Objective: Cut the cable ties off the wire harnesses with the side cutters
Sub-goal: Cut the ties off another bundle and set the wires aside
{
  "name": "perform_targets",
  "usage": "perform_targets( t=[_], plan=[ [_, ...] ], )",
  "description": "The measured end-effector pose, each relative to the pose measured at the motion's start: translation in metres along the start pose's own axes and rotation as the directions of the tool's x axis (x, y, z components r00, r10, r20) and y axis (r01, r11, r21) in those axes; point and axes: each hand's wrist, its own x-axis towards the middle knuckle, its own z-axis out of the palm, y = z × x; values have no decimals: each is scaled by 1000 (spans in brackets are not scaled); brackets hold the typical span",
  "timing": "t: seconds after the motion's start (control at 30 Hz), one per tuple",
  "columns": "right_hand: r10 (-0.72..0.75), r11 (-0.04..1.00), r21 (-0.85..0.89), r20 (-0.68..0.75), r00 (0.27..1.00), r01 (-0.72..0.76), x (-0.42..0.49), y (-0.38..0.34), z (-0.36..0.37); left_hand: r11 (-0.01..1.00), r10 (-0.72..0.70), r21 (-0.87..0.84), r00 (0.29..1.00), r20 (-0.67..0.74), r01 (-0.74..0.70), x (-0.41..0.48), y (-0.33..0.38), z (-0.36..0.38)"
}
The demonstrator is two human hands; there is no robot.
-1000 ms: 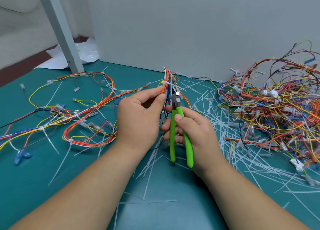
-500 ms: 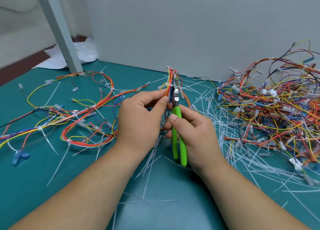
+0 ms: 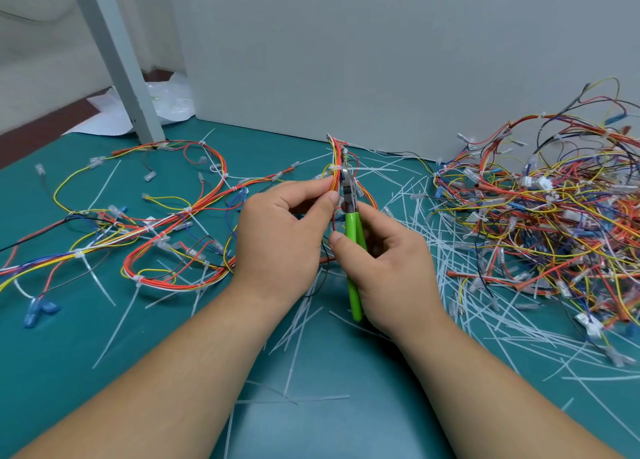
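1. Left hand [image 3: 280,237] pinches an upright harness [image 3: 335,168] mid-bench.
2. Right hand [image 3: 388,264] is clamped on the green cutters [image 3: 354,251], handles squeezed together, tips at a white tie [image 3: 334,168].
3. Harness pile [image 3: 540,223] fills the bench's [image 3: 69,354] right edge.

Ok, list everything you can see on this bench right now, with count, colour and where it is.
Side cutters: one, green handles, centre, in the right hand.
Held wire bundle: one, red, orange and yellow, upright at centre, white tie around it at the cutter tip.
Wire harness: multicoloured, spread out on the left, ties on.
Tangled wire pile: one heap, multicoloured, right.
Cut cable ties: many, white, scattered centre and right.
Mat: teal, underneath.
Post: one, grey, back left.
Left hand: pinches the bundle.
Right hand: grips the cutters.
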Motion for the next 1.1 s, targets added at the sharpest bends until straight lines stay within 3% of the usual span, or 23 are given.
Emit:
perform_targets(
  t=[0.37, 0.57, 0.7, 0.93, 1.1],
  plan=[
    [2, 1000, -13, 46, 999, -1, 2, -4, -2, 999, -40, -4, 999, -9, 40, 1, 1, 0],
    [130, 968, 216, -3, 992, -126, 3, -10, 2, 998, -54, -27, 998, -35, 53, 4, 1, -1],
    [238, 827, 515, 47, 970, -228, 6, -10, -3, 998, -50, -46, 997, -53, 48, 4, 1, -2],
    [194, 687, 688, 136, 972, -234, 6, -7, -7, 1000, 0, 10, 1000, -3, 0, -1, 3, 1],
    [200, 678, 702, 109, 974, -218, 9, -7, -11, 1000, -2, 1, 999, 47, 2, -2, 4, 2]
  ],
)
